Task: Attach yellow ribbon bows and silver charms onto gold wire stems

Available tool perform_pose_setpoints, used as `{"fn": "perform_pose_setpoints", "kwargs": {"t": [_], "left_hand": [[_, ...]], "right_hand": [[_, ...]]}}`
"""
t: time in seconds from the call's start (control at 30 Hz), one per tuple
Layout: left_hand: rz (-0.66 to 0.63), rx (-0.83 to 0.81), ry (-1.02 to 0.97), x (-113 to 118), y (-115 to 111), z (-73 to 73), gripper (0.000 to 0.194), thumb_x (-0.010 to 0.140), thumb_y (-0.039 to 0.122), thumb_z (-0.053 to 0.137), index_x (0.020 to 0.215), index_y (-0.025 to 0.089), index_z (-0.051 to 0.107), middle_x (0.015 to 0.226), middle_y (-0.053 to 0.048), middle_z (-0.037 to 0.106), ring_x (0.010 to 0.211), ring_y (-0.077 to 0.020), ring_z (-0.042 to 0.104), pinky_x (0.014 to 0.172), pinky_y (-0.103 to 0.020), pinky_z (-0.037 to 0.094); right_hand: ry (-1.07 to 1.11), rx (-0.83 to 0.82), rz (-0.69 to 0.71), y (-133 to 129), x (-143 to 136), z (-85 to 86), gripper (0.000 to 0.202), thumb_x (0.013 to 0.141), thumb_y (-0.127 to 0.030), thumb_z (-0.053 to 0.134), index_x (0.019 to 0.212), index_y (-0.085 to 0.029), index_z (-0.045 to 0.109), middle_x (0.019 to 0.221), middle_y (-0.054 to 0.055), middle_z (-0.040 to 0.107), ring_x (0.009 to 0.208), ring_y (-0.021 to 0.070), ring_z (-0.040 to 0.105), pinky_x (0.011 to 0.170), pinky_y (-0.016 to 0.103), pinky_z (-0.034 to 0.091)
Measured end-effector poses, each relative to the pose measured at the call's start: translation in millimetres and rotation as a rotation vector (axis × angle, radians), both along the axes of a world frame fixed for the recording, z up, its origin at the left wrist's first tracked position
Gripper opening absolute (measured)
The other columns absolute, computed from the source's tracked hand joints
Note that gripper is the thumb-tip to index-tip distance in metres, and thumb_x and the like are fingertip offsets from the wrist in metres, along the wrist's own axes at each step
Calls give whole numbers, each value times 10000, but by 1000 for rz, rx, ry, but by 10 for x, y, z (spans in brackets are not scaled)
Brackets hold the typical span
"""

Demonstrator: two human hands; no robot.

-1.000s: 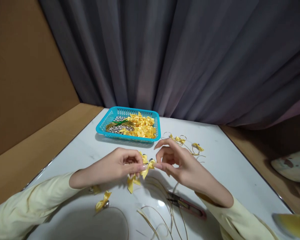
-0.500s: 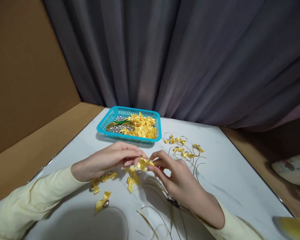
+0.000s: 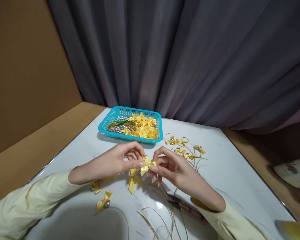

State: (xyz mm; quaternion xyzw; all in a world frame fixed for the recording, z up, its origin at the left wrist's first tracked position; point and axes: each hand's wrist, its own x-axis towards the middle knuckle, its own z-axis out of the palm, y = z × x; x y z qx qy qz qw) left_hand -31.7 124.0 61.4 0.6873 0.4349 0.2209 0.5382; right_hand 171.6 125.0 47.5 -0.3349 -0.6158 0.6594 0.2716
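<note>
Between my two hands, above the white tabletop, is a yellow ribbon bow (image 3: 147, 164). My left hand (image 3: 126, 157) pinches its left side between thumb and fingers. On the other side, the fingertips of my right hand (image 3: 170, 166) grip the bow's right loop. A small silver bell (image 3: 139, 173) shows just below the held bow, beside another yellow bow (image 3: 133, 181) on the table. Nearer to me lies one more bow (image 3: 103, 200) with a bell and a thin gold wire. Several loose gold wires (image 3: 150, 223) curve across the table below my hands.
A blue basket (image 3: 105, 132) at the back holds yellow bows, silver bells and a tied bundle of gold wire. Wired bows (image 3: 181, 150) lie to the right. Pliers (image 3: 187, 208) are partly under my right forearm. A grey curtain (image 3: 145, 60) hangs behind the table.
My left fingers have shifted, with the thumb now across the front of the bow. The bow has turned to face me more, and my right fingers have regripped its right side.
</note>
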Motion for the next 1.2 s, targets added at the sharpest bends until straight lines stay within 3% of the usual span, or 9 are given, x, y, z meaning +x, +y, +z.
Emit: {"fn": "perform_pose_setpoints", "kwargs": {"t": [0.17,0.37,0.5,0.7,0.87,1.03,1.13,1.2], "left_hand": [[-111,37,-2,-24,-24,5,171,835,307,568,929,201,473,833,16,539,769,-136,513,673,-251,409],[-125,169,28,-29,-48,48,175,844,248,552,972,199,444,867,2,546,774,-139,532,674,-254,417],[-171,206,81,-28,-50,93,73,848,228,548,850,182,491,776,27,549,696,-108,511,633,-214,394],[-219,119,121,-39,-40,110,162,773,289,657,790,172,545,741,44,589,682,-95,521,608,-181,382],[-266,48,75,-55,-59,114,203,869,293,524,726,156,571,672,35,594,617,-82,517,577,-176,376],[-271,-80,-23,-26,42,-7,224,872,332,503,751,153,564,684,5,623,623,-102,557,599,-200,415],[-233,-177,-60,-44,192,-138,241,893,392,438,926,171,528,706,-11,634,579,-115,572,584,-234,436],[-203,-153,31,-82,279,-224,262,886,396,435,1010,173,492,728,-23,632,588,-129,575,574,-244,431]], "right_hand": [[-87,122,35,-10,37,41,212,830,-345,577,791,-189,439,679,-8,599,621,106,589,588,251,484],[-175,212,103,-25,54,118,178,847,-323,555,769,-168,515,676,-6,606,595,94,585,591,228,470],[-184,173,101,-37,56,145,197,839,-338,561,749,-170,510,668,-7,603,595,96,587,591,226,467],[-182,104,98,-65,64,154,220,814,-362,587,734,-171,511,625,-9,594,588,107,584,599,240,456],[-114,-87,111,-113,41,158,296,732,-362,676,659,-167,465,568,-24,572,486,90,535,526,233,429],[-116,-117,153,-10,54,88,310,737,-352,668,660,-167,431,550,-29,569,444,72,508,455,204,392],[-188,-114,249,144,112,-53,306,770,-383,622,683,-173,417,552,-32,571,432,66,506,445,203,407],[-256,-134,322,239,152,-183,279,785,-376,600,718,-177,416,545,-45,561,421,65,507,443,204,422]]}}
